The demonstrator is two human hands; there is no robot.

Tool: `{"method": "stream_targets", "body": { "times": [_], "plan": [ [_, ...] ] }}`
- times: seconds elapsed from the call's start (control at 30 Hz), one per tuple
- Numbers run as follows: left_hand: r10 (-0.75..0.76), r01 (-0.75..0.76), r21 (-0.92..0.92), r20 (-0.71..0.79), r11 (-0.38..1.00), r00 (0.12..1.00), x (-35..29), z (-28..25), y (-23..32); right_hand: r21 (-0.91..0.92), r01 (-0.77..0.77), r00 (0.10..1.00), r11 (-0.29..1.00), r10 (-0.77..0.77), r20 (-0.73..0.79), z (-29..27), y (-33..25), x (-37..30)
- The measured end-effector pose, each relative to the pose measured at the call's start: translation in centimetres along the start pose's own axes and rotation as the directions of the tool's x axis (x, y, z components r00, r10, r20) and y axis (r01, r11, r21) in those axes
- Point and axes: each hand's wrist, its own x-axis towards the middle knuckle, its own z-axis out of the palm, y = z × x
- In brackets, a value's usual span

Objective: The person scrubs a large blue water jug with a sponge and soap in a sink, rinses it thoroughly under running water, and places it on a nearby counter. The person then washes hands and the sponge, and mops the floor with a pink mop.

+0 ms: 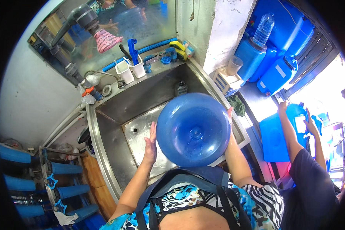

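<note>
Whether the right hand (230, 112) grips the blue jug (193, 132) is unclear; the left hand (151, 146) spreads nearby

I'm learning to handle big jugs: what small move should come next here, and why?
Over the steel sink, I'd probably settle the left hand flatter against the blue jug: that thumb stands away from it, while the right hand flanks the opposite side.

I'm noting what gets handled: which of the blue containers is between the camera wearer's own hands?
The round jug, between the left hand and right hand, above the sink. Unlike it, the blue containers off to the right are boxy.
</note>
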Motion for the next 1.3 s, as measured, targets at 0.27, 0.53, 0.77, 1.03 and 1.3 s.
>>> {"method": "stream_targets", "body": {
  "times": [0.27,0.53,0.77,1.03,1.3],
  "plan": [
    [-0.208,0.183,-0.167,-0.149,0.969,0.967,9.3,-5.0,2.6,-0.226,0.069,0.98,0.972,-0.108,-0.168,8.2,-0.6,4.7],
    [-0.223,0.001,-0.489,-0.395,0.872,0.891,1.4,-9.7,2.0,-0.646,0.151,0.969,0.748,0.018,0.248,15.2,4.9,11.7],
    [-0.389,0.24,-0.465,-0.258,0.852,0.884,-11.0,-7.2,-0.6,-0.905,0.315,0.949,0.286,-0.108,0.297,17.7,7.2,18.2],
    [-0.346,0.293,-0.236,-0.226,0.926,0.911,-9.9,-0.3,0.8,-0.669,-0.024,0.981,0.743,0.146,0.127,14.3,1.8,16.5],
    [-0.143,0.137,-0.07,-0.089,0.988,0.986,-1.8,-0.8,0.7,-0.305,0.155,0.987,0.939,-0.134,0.09,5.8,-3.2,7.0]
  ]
}}
